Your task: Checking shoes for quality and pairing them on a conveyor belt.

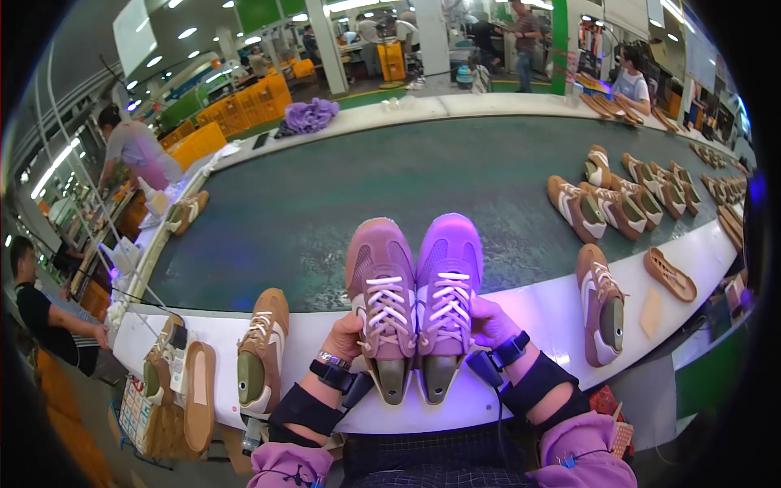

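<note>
Two tan-brown sneakers with white laces stand side by side in front of me, toes pointing away and inner sides touching. My left hand [346, 336] is closed around the outer side of the left sneaker [382, 305]. On the other side, my right hand [491, 324] grips the right sneaker [449, 305], which is lit purple. A dark green shoe last [392, 384] fills the left sneaker's opening, and a similar last [440, 381] fills the right one's. Both heels are over the white ledge [529, 325], while the toes reach over the green belt [358, 179].
To my left on the ledge are a sneaker [264, 342], a tan sole [198, 396] and another sneaker [163, 358]. At right lie a sneaker [600, 309] and a sole [670, 275]. Several sneakers [622, 207] crowd the belt's right side. Purple cloth [309, 116] rests on the far rim.
</note>
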Available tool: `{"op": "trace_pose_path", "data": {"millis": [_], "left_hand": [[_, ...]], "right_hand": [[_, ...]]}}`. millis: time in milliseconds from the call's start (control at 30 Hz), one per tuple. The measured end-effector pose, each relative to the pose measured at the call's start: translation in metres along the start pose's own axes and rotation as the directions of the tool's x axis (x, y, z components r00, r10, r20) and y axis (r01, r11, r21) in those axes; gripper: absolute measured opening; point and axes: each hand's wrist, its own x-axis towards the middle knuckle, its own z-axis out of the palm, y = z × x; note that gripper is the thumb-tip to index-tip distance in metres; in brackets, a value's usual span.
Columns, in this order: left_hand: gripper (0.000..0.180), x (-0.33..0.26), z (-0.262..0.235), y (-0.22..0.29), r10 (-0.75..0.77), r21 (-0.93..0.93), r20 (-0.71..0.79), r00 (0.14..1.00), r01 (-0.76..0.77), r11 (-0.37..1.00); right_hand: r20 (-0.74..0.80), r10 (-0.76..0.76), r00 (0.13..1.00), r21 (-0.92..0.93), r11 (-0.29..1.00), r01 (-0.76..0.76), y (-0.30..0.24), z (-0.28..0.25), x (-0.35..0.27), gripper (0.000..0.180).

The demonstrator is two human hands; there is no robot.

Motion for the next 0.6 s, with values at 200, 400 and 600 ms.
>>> {"op": "trace_pose_path", "data": {"millis": [200, 400, 600], "left_hand": [[0.062, -0.001, 0.007, -0.01, -0.023, -0.084, -0.048, 0.999, 0.019, 0.996], [0.062, 0.001, 0.038, 0.001, 0.107, -0.265, -0.098, 0.989, -0.129, 0.956], [0.047, 0.011, 0.015, 0.009, 0.391, -0.2, -0.368, 0.844, -0.483, 0.853]], "right_hand": [[-0.025, 0.075, 0.997, 0.106, 0.992, -0.072, 0.002, -0.003, -0.004, 0.068], [-0.128, -0.03, 0.991, 0.141, 0.989, 0.048, -0.006, 0.011, 0.002, 0.059], [-0.35, -0.232, 0.907, 0.096, 0.955, 0.282, -0.022, -0.003, 0.002, 0.052]]}}
